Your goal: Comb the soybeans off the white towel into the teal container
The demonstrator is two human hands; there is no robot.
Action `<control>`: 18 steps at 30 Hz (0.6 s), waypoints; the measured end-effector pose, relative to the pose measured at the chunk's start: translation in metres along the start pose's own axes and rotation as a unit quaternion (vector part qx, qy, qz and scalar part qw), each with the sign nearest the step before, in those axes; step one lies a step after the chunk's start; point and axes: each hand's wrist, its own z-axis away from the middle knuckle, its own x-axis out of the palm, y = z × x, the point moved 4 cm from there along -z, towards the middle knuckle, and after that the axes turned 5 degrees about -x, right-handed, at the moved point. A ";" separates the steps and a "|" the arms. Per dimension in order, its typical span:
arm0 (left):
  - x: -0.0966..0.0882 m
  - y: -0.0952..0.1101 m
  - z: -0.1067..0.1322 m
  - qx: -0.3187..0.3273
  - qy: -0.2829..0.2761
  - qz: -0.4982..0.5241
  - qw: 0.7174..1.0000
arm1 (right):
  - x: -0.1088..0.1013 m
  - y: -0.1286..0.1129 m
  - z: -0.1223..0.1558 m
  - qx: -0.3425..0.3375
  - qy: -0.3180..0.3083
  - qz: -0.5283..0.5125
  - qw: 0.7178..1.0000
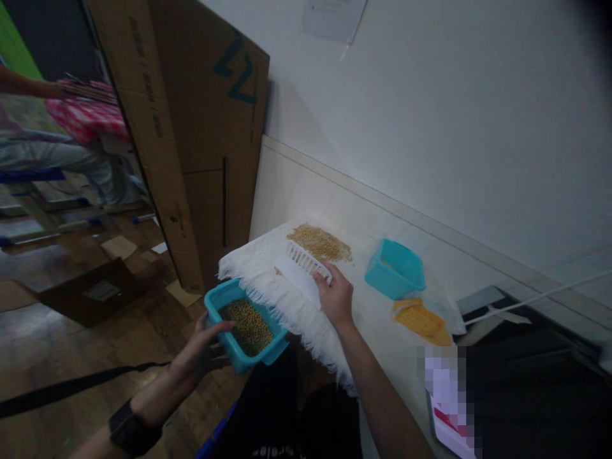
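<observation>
My left hand grips a turquoise plastic container by its side, with the thumb over the rim. Inside it lie many small yellow-green beans. The container is held off the table's front edge, over my lap. In my right hand is a white slotted plastic piece, like a small rack or basket, held low over a white fringed cloth. Just beyond it a pile of yellowish beans is spread on the cloth. A few stray beans lie nearer the front edge.
A second turquoise container stands to the right, with a yellow-orange packet beside it. Farther right is a dark bag. A tall cardboard box stands on the left, and a person's legs show behind it.
</observation>
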 end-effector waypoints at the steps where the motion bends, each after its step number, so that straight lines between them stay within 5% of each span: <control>1: 0.000 0.000 0.001 0.001 0.002 0.000 1.000 | -0.001 -0.001 0.001 0.000 0.001 0.003 1.000; 18: -0.001 0.002 -0.001 0.006 -0.001 -0.002 1.000 | -0.007 -0.009 0.012 0.004 -0.032 -0.008 0.999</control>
